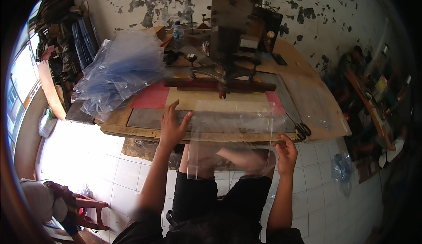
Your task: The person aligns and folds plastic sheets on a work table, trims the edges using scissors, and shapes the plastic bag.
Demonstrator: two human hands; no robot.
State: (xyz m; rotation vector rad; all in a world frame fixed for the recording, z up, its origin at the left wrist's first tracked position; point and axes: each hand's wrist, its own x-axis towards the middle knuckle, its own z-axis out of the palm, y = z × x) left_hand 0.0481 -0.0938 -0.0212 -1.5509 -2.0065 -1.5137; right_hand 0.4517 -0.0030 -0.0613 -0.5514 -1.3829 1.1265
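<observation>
A clear plastic sheet (231,132) lies partly over the near edge of the table, and its lower part hangs above my lap. My left hand (173,127) is open beside the sheet's left edge, thumb and fingers spread, holding nothing. At the opposite side, my right hand (286,150) has its fingers curled in a pinch at the sheet's right edge. Beyond the sheet stands a dark metal press (226,46) with a long reddish bar (206,85) across it. Beneath the bar are a yellow board (193,97) and pink pieces (149,96).
A large heap of clear plastic sheets (125,66) covers the table's left side. Black-handled scissors (302,129) lie by the near right edge. A water bottle (178,31) stands at the back. A red stool (90,206) is at lower left; another person (356,63) sits at far right.
</observation>
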